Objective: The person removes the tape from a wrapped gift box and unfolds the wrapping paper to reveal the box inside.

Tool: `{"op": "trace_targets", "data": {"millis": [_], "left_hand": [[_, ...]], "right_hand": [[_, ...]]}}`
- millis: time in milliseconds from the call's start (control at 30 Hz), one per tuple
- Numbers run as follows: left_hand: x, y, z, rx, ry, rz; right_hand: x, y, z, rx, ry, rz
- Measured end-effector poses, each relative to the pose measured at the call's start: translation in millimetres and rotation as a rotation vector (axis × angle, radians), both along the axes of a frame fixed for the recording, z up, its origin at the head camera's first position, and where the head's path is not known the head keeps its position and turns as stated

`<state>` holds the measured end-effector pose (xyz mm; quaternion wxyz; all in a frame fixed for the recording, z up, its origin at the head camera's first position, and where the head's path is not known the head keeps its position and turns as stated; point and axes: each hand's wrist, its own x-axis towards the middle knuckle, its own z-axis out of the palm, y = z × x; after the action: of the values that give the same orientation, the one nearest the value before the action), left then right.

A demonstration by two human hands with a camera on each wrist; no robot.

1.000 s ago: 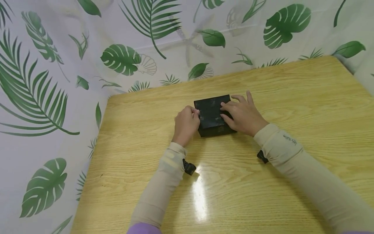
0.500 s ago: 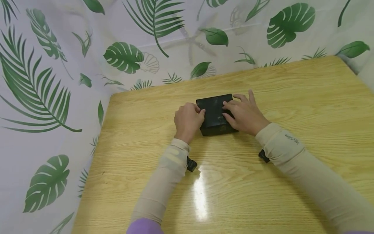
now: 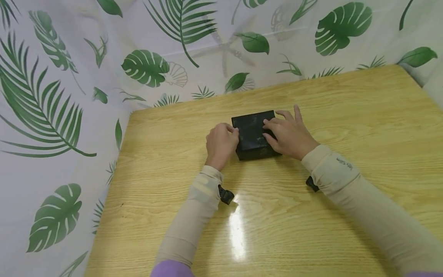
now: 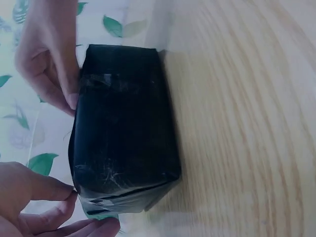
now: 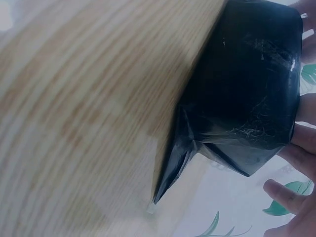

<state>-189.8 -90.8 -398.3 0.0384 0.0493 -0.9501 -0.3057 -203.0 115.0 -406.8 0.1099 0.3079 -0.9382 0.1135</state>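
Observation:
A box-shaped package in black wrapping (image 3: 252,132) sits on the wooden table, its surface creased and shiny with tape in places. At its left upper edge my left hand (image 3: 222,144) pinches the wrapping; in the left wrist view thumb and forefinger of the left hand (image 4: 37,202) meet at the package's corner (image 4: 98,185). My right hand (image 3: 290,134) rests on the right part of the top with fingers spread and loosely bent. A loose pointed flap of wrapping (image 5: 173,173) sticks out at the package's end in the right wrist view.
The wooden table (image 3: 166,154) runs back to a white cloth (image 3: 207,46) printed with green leaves, which also hangs along the left side. Black wrist cameras sit on both sleeves, one by the left wrist (image 3: 226,195).
My left hand slid right, its thumb over the top of the package, then drew back to the left edge. The right hand has stayed on the package.

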Motion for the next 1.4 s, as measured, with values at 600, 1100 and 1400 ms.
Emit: {"op": "trace_targets", "data": {"millis": [600, 1100, 1400], "left_hand": [[-0.6, -23.3, -5.2, 0.182, -0.157, 0.035], [4.5, -28.2, -10.4, 0.186, -0.186, 0.076], [6.1, -41.3, -19.8, 0.190, -0.143, 0.091]], "right_hand": [[3.2, 2, 2.7, -0.009, 0.007, 0.007], [4.4, 4, 4.8, 0.007, -0.011, -0.004], [3.2, 5, 4.7, 0.011, -0.006, 0.002]]}}
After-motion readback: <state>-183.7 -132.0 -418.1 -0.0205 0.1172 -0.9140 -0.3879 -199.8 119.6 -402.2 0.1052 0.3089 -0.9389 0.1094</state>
